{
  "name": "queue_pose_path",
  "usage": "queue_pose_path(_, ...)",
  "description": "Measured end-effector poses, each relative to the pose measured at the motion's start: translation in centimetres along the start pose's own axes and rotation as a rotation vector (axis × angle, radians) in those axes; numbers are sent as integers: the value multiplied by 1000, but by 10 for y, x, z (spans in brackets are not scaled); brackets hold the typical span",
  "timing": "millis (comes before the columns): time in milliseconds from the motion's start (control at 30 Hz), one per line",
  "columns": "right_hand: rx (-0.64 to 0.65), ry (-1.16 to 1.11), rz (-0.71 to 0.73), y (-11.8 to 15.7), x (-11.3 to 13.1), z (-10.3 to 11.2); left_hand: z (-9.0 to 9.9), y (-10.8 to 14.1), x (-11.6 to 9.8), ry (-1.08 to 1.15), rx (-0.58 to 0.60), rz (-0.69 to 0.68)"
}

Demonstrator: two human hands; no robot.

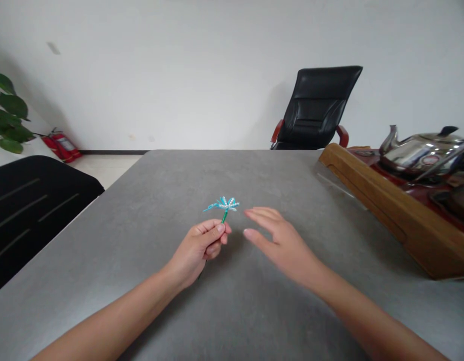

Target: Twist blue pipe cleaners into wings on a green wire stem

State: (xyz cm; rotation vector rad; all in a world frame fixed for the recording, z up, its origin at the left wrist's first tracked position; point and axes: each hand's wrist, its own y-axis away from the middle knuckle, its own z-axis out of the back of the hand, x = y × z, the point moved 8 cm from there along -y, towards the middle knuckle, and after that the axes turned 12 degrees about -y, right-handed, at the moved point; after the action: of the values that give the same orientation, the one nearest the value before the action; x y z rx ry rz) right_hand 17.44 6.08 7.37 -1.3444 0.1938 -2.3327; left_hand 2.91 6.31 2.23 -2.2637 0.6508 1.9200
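A small flower (pixel 227 204) with blue and white petals and a green stem stands upright above the grey table (pixel 171 190), near the middle of the view. My left hand (pixel 203 243) is closed on its stem, thumb and fingers pinched just below the petals. The thin lower end of the stem shows beneath the hand. One blue strand sticks out to the left of the petals. To the right of the flower, my right hand (pixel 279 238) is open, its fingers apart and pointing at the flower without touching it.
At the right, a brown wooden tea tray (pixel 390 215) carries a shiny metal kettle (pixel 423 153). A black chair (pixel 316 105) stands beyond the table, another dark chair (pixel 36 205) at the left. Further back are a plant (pixel 9 108) and red fire extinguishers (pixel 61 145).
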Motion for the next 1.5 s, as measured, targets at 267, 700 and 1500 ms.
queue_pose_path(267,33,-905,-455,-3,-24,-71,1,2,8,-23,-20,0)
queue_pose_path(700,-43,-1123,-687,9,-42,-61,13,-4,-2,64,-110,-91)
queue_pose_path(1500,-141,-876,-579,-3,-59,-27,13,0,-11,95,-67,-101)
